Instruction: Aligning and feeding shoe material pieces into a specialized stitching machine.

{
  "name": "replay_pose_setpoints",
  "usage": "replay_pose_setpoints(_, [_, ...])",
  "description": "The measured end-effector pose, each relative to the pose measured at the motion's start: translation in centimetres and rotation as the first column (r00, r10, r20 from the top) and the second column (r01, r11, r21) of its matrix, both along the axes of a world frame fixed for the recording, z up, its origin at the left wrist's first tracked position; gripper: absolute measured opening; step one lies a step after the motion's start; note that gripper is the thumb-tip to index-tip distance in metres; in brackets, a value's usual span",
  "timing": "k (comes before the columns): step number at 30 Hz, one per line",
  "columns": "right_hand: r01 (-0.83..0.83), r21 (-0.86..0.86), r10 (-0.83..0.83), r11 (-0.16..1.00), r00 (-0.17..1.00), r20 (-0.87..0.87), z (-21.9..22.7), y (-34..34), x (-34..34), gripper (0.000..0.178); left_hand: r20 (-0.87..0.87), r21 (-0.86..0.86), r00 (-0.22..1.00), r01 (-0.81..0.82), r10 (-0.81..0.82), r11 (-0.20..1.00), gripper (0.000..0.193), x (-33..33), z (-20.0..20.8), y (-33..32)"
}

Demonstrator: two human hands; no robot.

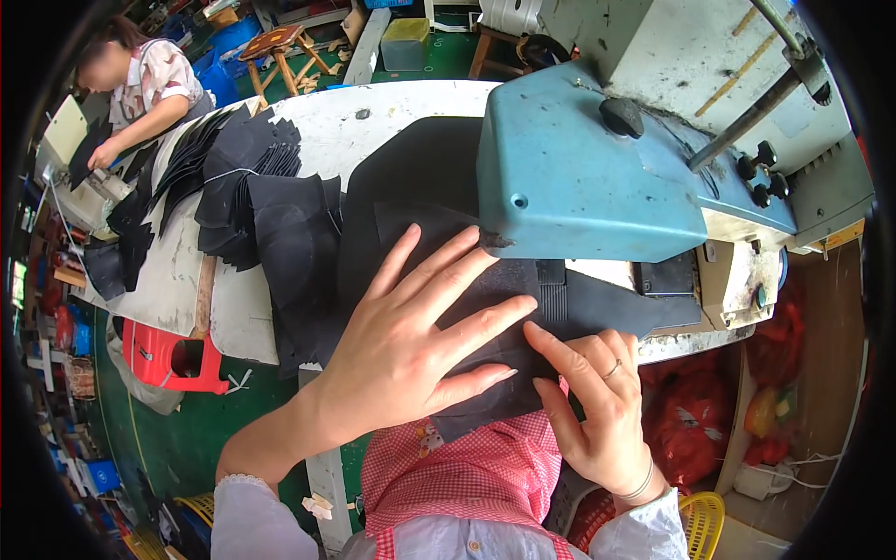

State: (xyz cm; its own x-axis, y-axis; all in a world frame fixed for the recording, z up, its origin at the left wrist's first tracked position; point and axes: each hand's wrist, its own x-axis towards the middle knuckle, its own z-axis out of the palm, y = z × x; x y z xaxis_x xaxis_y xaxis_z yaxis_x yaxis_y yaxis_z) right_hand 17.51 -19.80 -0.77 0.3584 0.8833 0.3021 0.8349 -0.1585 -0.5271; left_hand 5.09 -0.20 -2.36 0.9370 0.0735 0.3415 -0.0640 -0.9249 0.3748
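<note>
Left hand [411, 327], splayed flat, and right hand [597, 397], grip unclear, are seemingly aligning the black sheet [499, 397] near the 1-o'clock blue machine head [579, 177], next calling for level guidance.

Black sheet [495, 397] partly hidden, sleeves [261, 525] cropped

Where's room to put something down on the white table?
The white table is bare at its far edge, between the black stacks and the blue machine. Crowded where the left hand and right hand touch black pieces.

Blue housing [593, 177] ahead, clearance over black panel [499, 346] unclear, nearside open
</note>
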Motion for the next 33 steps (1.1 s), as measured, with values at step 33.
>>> replay_pose_setpoints(33, [-0.339,0.214,0.285,0.916,0.926,0.248,-1.8,0.9,5.6,0.035,0.146,-0.201,0.989,-0.002,0.032,0.980,0.023,3.0,-0.7,2.0])
